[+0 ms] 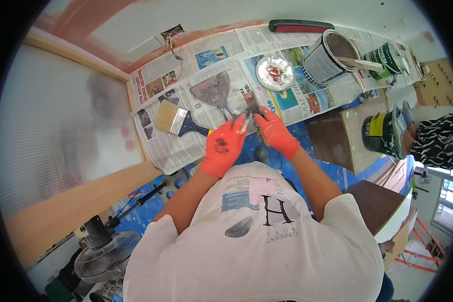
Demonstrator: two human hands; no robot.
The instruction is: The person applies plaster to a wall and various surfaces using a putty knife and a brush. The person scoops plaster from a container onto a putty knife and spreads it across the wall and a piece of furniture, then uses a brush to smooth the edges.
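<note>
Both my hands wear orange gloves and meet over the near edge of a newspaper-covered surface. My left hand (225, 145), with a dark smudge on its back, is closed on something small and greyish that I cannot make out. Closed too, my right hand (278, 133) grips a narrow dark tool with some yellow at its lower end, perhaps a small scraper. The held things touch or nearly touch. A wide paint-stained scraper (211, 89) lies just beyond my left hand. Left of it rests a flat paintbrush (176, 120) with pale bristles and a blue handle.
Newspaper (241, 43) covers the work surface. An open paint can (321, 61) with a stick (360, 64) across it stands right of a red-smeared lid (275, 73). Behind are a green can (385, 60) and exposed wires (175, 43). A fan (105, 256) stands lower left; someone's sandalled feet (402, 123) are at right.
</note>
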